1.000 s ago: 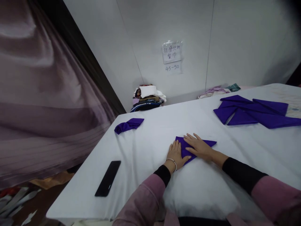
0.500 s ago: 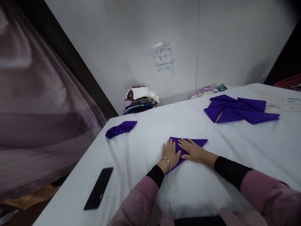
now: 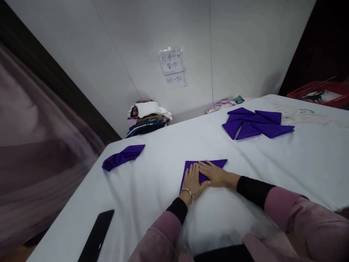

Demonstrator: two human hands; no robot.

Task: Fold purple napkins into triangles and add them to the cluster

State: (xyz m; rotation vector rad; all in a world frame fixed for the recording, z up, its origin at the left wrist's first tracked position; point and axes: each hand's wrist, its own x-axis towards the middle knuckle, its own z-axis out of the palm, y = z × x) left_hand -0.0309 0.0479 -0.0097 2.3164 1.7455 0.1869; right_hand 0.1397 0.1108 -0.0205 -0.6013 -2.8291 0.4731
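Observation:
A purple cloth napkin (image 3: 203, 178) lies folded in a triangle on the white-covered table (image 3: 174, 145), its long straight edge facing the wall. My left hand (image 3: 194, 181) presses flat on its left part, fingers stretched out toward that far edge. Close beside it, my right hand (image 3: 214, 174) rests flat over the middle, with the fingers pointing left. The thumb of my left hand reaches the right hand. Both palms hide much of the cloth; its right tip and left corner show.
Several folded purple napkins (image 3: 253, 123) lie at the far right. A rolled or twisted purple napkin (image 3: 124, 156) is at the left, with a black phone-like slab (image 3: 96, 236) nearer. Stacked clothes (image 3: 147, 118) stand behind the table; a red basket (image 3: 321, 94) is at the right.
The view has shifted, moving most things leftward in the picture. My left hand has slid inward over the cloth toward my right hand, uncovering the left corner. Both hands stay flat.

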